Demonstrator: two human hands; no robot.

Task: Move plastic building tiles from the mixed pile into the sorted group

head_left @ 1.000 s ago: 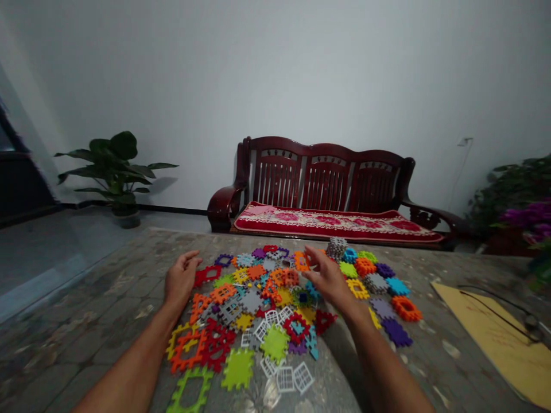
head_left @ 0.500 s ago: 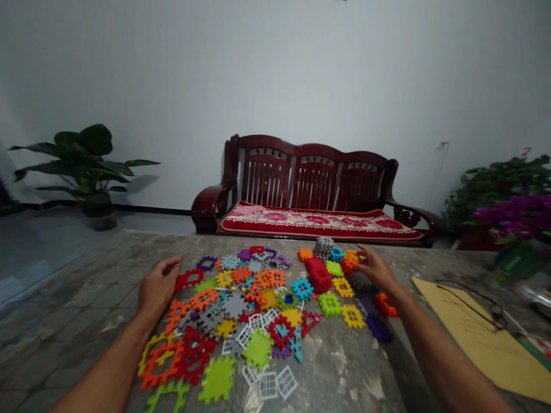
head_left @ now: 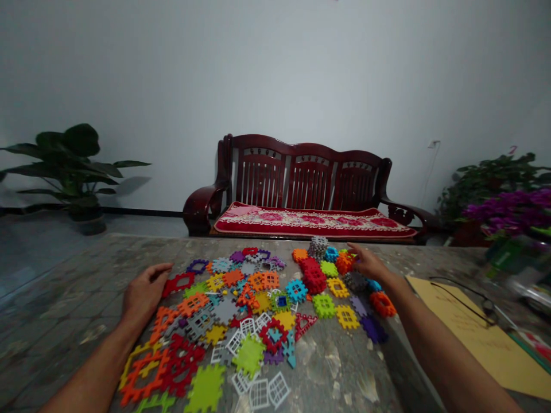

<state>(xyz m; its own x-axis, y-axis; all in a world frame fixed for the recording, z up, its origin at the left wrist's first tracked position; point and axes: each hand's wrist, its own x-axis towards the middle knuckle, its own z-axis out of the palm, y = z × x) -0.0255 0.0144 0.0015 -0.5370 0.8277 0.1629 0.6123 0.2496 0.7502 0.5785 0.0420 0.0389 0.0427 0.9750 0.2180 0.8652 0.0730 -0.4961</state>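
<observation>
A plain, pale blue-grey wall (head_left: pixel 275 74) fills the upper half of the room, brightest near the middle and darker toward the edges in soft, dim light. Against it stands a glossy, dark reddish-brown wooden bench (head_left: pixel 263 172) with a wavy top rail, three slatted back panels and curved arms. A red seat cover (head_left: pixel 310 220) with cream and pink floral patterning lies along it. To the left, a large-leaved green plant (head_left: pixel 80 150) in a dark pot stands on the shiny grey floor (head_left: pixel 142 223), beside a black baseboard (head_left: pixel 138 212). To the right are a wall socket (head_left: pixel 433 144) with a hanging cord, leafy greenery (head_left: pixel 495 175) and purple flowers (head_left: pixel 512 212). A grey, patterned tabletop (head_left: pixel 321 378) spans the foreground.
</observation>
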